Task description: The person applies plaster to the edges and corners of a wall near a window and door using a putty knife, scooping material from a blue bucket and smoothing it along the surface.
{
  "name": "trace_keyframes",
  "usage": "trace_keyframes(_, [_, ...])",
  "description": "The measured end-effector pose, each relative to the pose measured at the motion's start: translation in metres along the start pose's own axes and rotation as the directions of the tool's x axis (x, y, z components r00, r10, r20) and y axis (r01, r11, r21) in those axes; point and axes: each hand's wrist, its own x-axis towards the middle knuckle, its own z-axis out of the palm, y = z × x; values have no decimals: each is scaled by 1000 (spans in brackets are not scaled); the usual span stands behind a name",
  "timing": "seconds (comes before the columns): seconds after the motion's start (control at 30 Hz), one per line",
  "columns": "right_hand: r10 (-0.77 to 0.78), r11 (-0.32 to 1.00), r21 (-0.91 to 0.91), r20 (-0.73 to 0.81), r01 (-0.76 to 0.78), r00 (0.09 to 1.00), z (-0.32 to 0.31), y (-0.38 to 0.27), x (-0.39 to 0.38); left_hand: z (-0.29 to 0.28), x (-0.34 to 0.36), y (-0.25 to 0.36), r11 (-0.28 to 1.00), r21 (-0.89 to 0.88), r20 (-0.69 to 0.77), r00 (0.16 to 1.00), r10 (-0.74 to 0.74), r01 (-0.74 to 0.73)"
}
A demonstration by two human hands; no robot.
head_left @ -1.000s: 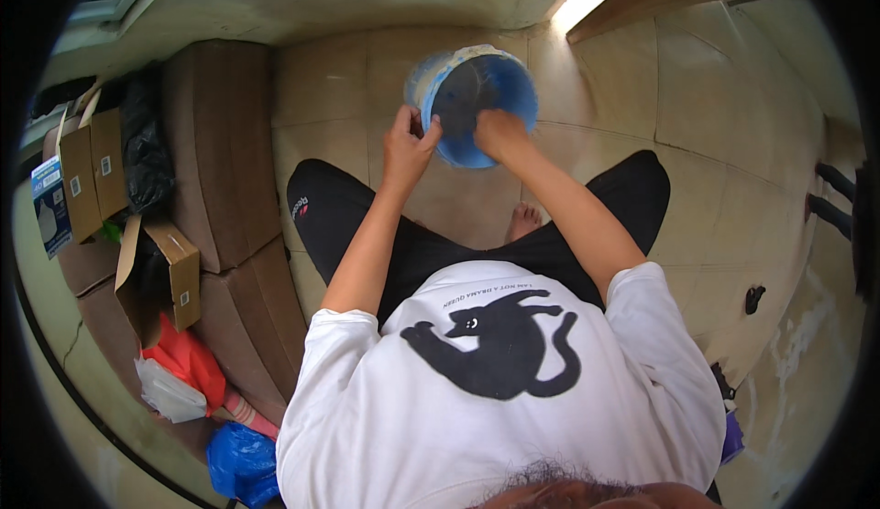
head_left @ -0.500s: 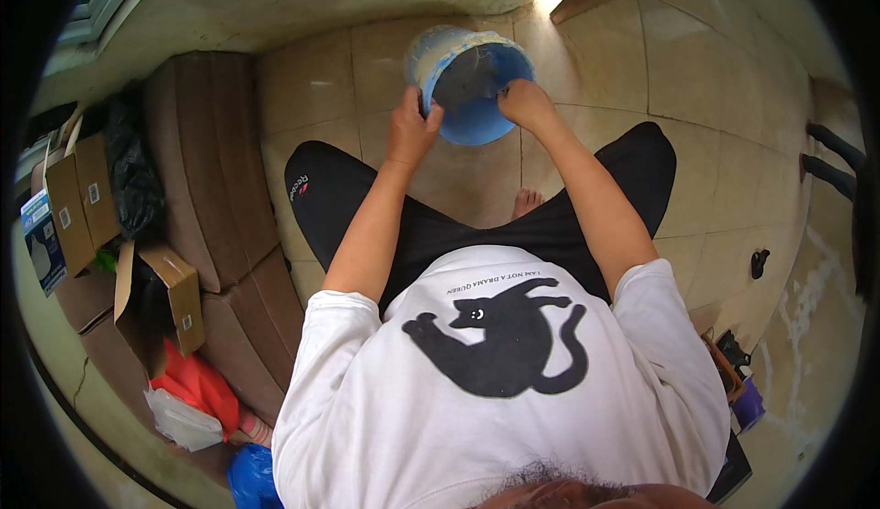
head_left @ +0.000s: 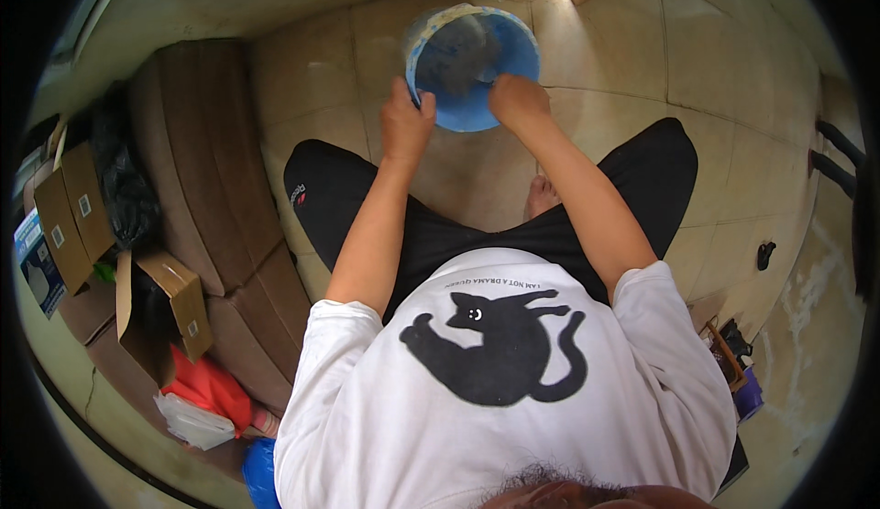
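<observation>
- Your left hand (head_left: 406,126) has its fingers clamped on the near left rim of the blue bucket (head_left: 472,67), thumb side toward you
- Your right hand (head_left: 518,101) is curled over the near right rim, fingertips dipping inside the bucket and closed on the edge
- The bucket sits just beyond both sets of fingers, between them, its round mouth tipped toward you so you see the inside wall; its long axis runs away from your fingers and somewhat downward to the floor
- A pale band runs along the bucket's outer rim on the far left side of your fingers
- Under the bucket and your hands lies the beige tiled floor (head_left: 678,60)
- Nearer you than your fingers, your bare foot (head_left: 543,196) shows between your black-trousered legs
- Well to the left of your left fingers stand a brown sofa (head_left: 197,188) and open cardboard boxes (head_left: 165,303)
</observation>
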Motion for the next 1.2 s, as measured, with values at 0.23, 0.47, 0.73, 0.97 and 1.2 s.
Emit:
trace_keyframes(0.23, [-21,998,66,-55,24,998,33,-5,9,6,-5,3,999,-48,30,1000,2,0])
trace_keyframes(0.47, [-62,998,-11,-105,61,992,41,3,15,2,-2,11,1000,-28,37,999,-4,5])
trace_keyframes(0.73, [8,975,218,-246,48,969,34,4,29,4,-2,11,984,-166,47,997,-61,68])
trace_keyframes(0.97, [-211,976,-118,-287,184,934,52,16,30,-8,-1,25,996,-54,72,995,-67,71])
trace_keyframes(1.2, [-186,982,-103,-351,160,918,39,7,24,-5,-3,19,1000,-18,48,999,16,-15])
